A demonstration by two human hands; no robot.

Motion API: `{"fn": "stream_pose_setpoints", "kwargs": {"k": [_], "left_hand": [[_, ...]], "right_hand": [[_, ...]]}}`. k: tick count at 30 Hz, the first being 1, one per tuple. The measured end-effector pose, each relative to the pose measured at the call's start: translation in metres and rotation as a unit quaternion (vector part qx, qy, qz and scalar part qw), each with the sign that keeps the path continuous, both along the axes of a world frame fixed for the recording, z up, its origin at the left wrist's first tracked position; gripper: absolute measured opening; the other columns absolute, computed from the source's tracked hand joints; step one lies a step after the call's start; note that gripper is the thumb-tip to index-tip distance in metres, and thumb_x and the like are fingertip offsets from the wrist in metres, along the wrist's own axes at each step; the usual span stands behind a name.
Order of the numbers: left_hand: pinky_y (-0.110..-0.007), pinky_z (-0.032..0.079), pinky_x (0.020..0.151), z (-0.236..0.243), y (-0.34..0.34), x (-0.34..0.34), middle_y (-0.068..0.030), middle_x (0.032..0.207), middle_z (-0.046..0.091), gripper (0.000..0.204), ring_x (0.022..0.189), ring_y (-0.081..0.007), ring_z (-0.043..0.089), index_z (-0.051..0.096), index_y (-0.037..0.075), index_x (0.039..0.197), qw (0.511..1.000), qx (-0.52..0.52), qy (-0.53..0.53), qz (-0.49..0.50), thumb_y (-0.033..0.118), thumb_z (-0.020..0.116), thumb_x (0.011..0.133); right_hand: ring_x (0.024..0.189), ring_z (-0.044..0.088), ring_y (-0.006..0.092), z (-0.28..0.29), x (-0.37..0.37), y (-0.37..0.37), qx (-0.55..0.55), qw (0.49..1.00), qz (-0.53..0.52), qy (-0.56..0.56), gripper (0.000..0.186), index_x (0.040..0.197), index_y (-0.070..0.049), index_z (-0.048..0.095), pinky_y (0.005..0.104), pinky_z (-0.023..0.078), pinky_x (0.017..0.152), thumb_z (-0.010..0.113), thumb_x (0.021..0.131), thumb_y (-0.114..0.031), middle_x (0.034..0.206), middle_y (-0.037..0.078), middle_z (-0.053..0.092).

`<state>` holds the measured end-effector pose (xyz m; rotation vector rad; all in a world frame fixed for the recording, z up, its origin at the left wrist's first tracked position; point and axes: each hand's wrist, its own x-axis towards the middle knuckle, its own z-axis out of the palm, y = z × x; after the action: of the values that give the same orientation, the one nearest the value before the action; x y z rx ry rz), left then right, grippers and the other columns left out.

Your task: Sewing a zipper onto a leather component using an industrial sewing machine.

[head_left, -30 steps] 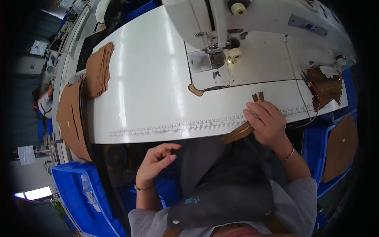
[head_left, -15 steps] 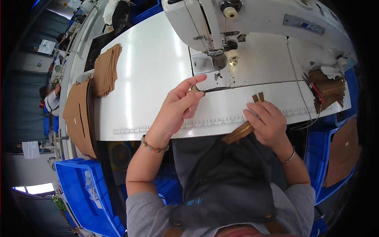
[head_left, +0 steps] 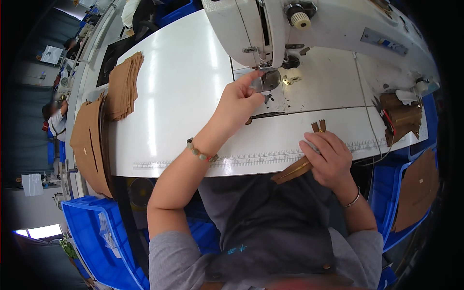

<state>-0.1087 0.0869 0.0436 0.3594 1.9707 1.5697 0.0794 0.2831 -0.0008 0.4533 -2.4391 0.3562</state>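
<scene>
My left hand [head_left: 237, 102] reaches up to the white sewing machine [head_left: 231, 31], index finger stretched to the presser-foot and needle area [head_left: 266, 67], thumb lower and apart over the metal plate; whether the fingertip touches is unclear. I see nothing in that hand. My right hand [head_left: 328, 159] is closed on a brown zipper strip [head_left: 290, 172] near the ruler scale at the table's front edge. The zipper's notched ends stick up above my fingers and its other end hangs down to the left. Red-handled scissors [head_left: 388, 121] lie to the right beside dark brown pieces [head_left: 403, 111].
Brown cut pieces [head_left: 121, 84] are stacked on the white table's [head_left: 169, 72] left, with larger panels [head_left: 88, 150] beside them. Blue bins stand below at left [head_left: 104, 241] and right [head_left: 386, 203], the right one holding brown panels. Co-workers [head_left: 58, 121] sit along benches at far left.
My left hand has risen from below the table's edge up and right to the needle area, index finger stretched out. My right hand still grips the zipper in about the same place.
</scene>
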Motion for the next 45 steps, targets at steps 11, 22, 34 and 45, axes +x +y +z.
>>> {"fn": "stream_pose_setpoints", "kwargs": {"k": [11, 22, 34, 45], "left_hand": [[-0.02, 0.029, 0.047, -0.011, -0.002, -0.009, 0.0116, 0.068, 0.045, 0.049, 0.055, 0.0005, 0.038, 0.063, 0.001, 0.142, 0.998, 0.005, 0.063, 0.013, 0.002, 0.062, 0.093], [-0.026, 0.033, 0.048, -0.026, 0.029, -0.008, 0.0042, 0.056, 0.054, 0.015, 0.052, -0.0031, 0.04, 0.081, 0.0, 0.1, 0.935, -0.091, 0.29, 0.182, 0.012, 0.077, 0.091], [-0.026, 0.034, 0.05, -0.033, 0.033, -0.004, 0.0032, 0.056, 0.056, 0.014, 0.052, -0.0042, 0.04, 0.081, 0.001, 0.096, 0.924, -0.08, 0.305, 0.217, 0.014, 0.078, 0.091], [-0.025, 0.034, 0.05, -0.033, 0.031, -0.004, 0.0035, 0.057, 0.056, 0.015, 0.052, -0.0038, 0.041, 0.081, 0.0, 0.097, 0.931, -0.075, 0.291, 0.208, 0.014, 0.078, 0.091]], "right_hand": [[0.103, 0.069, 0.0268, 0.002, 0.001, 0.001, -0.007, 1.0, 0.0, -0.019, 0.034, 0.11, -0.008, 0.074, 0.042, 0.059, 0.089, 0.069, 0.076, -0.012, 0.116, 0.008, 0.071], [0.102, 0.069, 0.0271, 0.002, 0.0, 0.001, -0.014, 0.999, 0.012, -0.028, 0.034, 0.108, -0.007, 0.075, 0.0424, 0.059, 0.09, 0.069, 0.076, -0.012, 0.116, 0.009, 0.071], [0.102, 0.069, 0.027, 0.002, 0.001, 0.001, -0.012, 0.999, 0.005, -0.03, 0.032, 0.106, -0.006, 0.076, 0.0424, 0.058, 0.091, 0.068, 0.076, -0.012, 0.115, 0.01, 0.071], [0.101, 0.069, 0.0267, 0.003, 0.0, 0.0, -0.005, 0.999, 0.004, -0.033, 0.032, 0.106, -0.006, 0.075, 0.0425, 0.058, 0.091, 0.067, 0.076, -0.012, 0.115, 0.01, 0.071]]}}
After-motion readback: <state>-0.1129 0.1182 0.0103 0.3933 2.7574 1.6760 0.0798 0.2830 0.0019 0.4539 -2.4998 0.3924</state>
